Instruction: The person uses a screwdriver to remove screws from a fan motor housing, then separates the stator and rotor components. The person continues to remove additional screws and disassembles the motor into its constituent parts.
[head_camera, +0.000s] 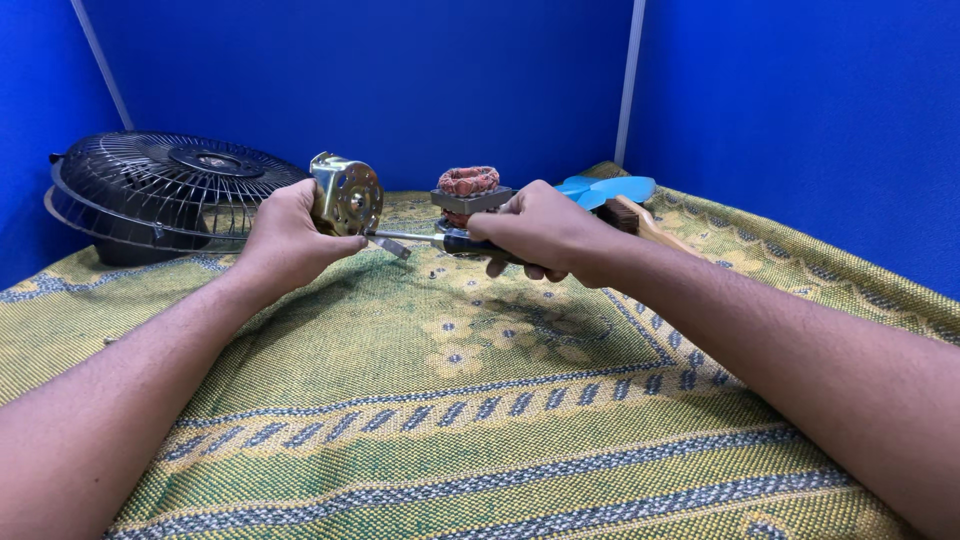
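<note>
The left hand (290, 238) has its fingers curled tight around a brass-coloured metal motor housing (347, 194), a round plate with small holes and a central shaft opening, held upright above the cloth with its flat face turned toward the person. The right hand (540, 230) is closed around the dark handle of a screwdriver (420, 238), fingers wrapped over the top and thumb tucked along the near side. The thin steel shaft runs level to the left, and its tip meets the lower edge of the housing, just beside a small bent metal tab that sticks out below it.

Directly behind the right hand stands a motor stator (469, 192), a dark square frame with reddish copper windings on top. To its right lies a light blue fan blade (605, 189), and just in front of that a wooden-handled brush (640, 222), partly hidden by the right wrist. At the far left a black wire fan guard (160, 190) rests tilted on a dark base. Everything sits on a woven yellow-green cloth (480, 400) with blue patterned bands, in front of blue partition walls (400, 70).
</note>
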